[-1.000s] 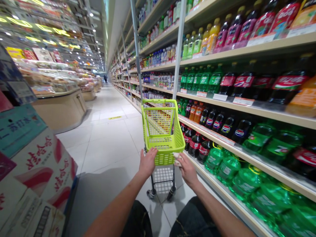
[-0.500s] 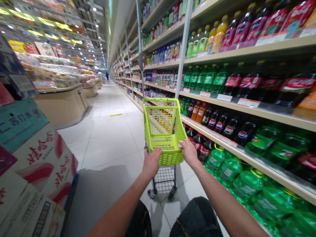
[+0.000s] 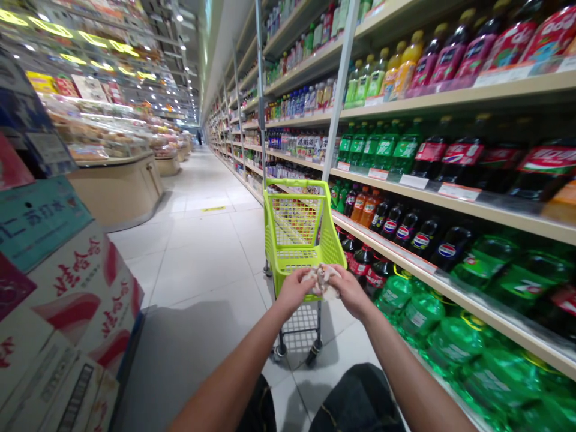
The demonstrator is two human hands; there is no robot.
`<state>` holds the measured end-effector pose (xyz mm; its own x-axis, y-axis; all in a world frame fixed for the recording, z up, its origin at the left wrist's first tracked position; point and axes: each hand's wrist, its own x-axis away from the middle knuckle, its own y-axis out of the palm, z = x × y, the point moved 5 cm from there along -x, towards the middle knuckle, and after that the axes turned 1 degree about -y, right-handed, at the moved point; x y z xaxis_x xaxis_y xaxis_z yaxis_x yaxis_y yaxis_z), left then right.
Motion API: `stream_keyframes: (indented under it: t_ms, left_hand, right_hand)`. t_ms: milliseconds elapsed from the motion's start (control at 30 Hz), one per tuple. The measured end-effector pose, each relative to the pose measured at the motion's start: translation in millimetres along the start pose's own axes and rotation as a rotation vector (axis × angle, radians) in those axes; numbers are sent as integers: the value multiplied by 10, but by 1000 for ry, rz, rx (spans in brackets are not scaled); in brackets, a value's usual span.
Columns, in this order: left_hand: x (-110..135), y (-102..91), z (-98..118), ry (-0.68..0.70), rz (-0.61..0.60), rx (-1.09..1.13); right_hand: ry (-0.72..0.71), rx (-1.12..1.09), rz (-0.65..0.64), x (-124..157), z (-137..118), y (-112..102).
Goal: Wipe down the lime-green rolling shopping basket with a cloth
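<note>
Both hands meet in front of a lime-green shopping cart (image 3: 276, 255), pinching a crumpled whitish cloth or tissue (image 3: 327, 283) with darker marks; its exact kind is unclear. My left hand (image 3: 294, 292) grips the left side of it, fingertips closed. On the other side my right hand (image 3: 353, 291) holds the right part between thumb and fingers. The cloth hides part of the cart's near basket wall. The cart's basket is bare inside, and its lower grid and wheels show beneath my hands.
Shelves of drink bottles (image 3: 407, 144) line the right, with large green bottles (image 3: 459, 342) at floor level close to my right arm. Stacked cartons (image 3: 85, 288) stand at the left. A tiled aisle (image 3: 202, 258) runs ahead past a rounded display counter (image 3: 119, 192).
My hands have come together from the cart's near edge. The crumpled cloth, earlier barely visible at my right hand, is now spread between both. The cart stays nearly in place.
</note>
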<state>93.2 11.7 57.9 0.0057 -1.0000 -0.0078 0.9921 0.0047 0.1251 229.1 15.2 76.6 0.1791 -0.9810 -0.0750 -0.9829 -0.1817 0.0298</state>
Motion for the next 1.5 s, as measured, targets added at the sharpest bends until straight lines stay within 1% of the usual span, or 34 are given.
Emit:
stream_keyframes:
  t_ms: [100,167,233,300,333,400,467,533,567,633,733,800,833,900,933,967,1033,1067,1100,1133,1200,1267,1300,1433,1500]
  left_hand:
    - [50,-111,-106,-61,161,-7]
    - [108,-162,-125,-28,288,-88]
    - [177,-132,-95,59,388,-196]
    - [231,-38,-66,130,424,-227]
    - [241,12,-75,126,413,-170]
    - [235,70,-131,40,385,17]
    - [215,67,-193,-68,373,175]
    - [195,28,-227,-136,354,243]
    - [186,11,-240,-161,329,271]
    - [174,-3,-269,-201,258,362]
    - [162,-31,-291,-190,193,459]
    - [153,-71,-305,-175,198,464]
    - [146,-90,-314,-175,203,465]
    - [129,-125,-330,-180,214,458]
    - [119,-141,-336,-184,224,449]
    - [109,-154,-345,-193,233,439]
    - [93,-170,-370,-230,245,412]
    - [88,-172,-385,-257,245,397]
    - [87,-170,-401,-285,240,381]
    - [91,-163,-417,-314,228,363]
    - [108,-141,-447,-362,191,321]
    - [135,-121,-473,-387,158,274]
    - [148,-113,-485,-392,147,252]
    - [162,-98,-508,-380,130,162]
    - [132,-118,-474,-356,142,106]
  right_hand:
    - [18,23,69,-14,146,-1]
    - [0,123,169,-26,238,-12]
    - [-104,272,284,-12,283,12]
    - [-279,413,345,39,292,103]
    - [-370,467,348,77,295,165]
    - [-510,560,304,164,321,288]
    - [-614,678,199,254,363,402]
    - [-685,805,87,333,421,487]
    - [-708,851,54,361,447,510]
    - [-727,869,43,387,476,519]
    - [-686,710,69,349,452,487]
    - [-638,612,137,312,395,435]
    - [-621,608,185,305,359,405]
    - [-637,702,245,327,287,380]
    - [-672,783,235,352,263,394]
    - [-720,867,190,383,258,427]
    - [-821,998,56,447,310,508]
    - [-859,1038,0,469,359,537]
    - [-886,1062,-29,480,411,549]
    - [-903,1075,-28,478,460,544]
    - [-921,1086,24,447,523,501]
    - [-909,1082,34,404,539,464]
    - [-894,1073,7,387,528,462]
    - [-769,1037,-166,363,399,512]
    - [-703,1016,-238,329,309,497]
